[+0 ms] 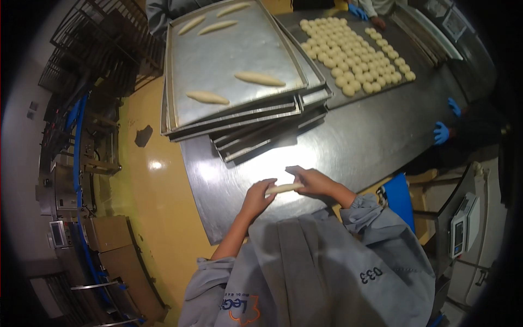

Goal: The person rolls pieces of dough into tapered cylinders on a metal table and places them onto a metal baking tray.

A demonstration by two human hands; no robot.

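Observation:
Between my two hands, over the near part of the steel table [348, 131], is a short pale stick of dough [284, 188]. My left hand [259, 196] has its fingers closed on the dough's left end. The right end is pinched by my right hand [308, 181]. Beyond my hands stands a stack of metal baking trays [256, 143]. On the top tray [229, 65] lie several shaped dough pieces with tapered ends, among them one dough piece [260, 79] at the near right and another dough piece [207, 97] at the near left.
Many round dough balls [354, 57] sit in rows on a dark board at the far right. Blue-gloved hands of other people [441, 133] show at the table's right and far edges. Racks [103, 41] stand at the left; a scale [463, 226] is at the right.

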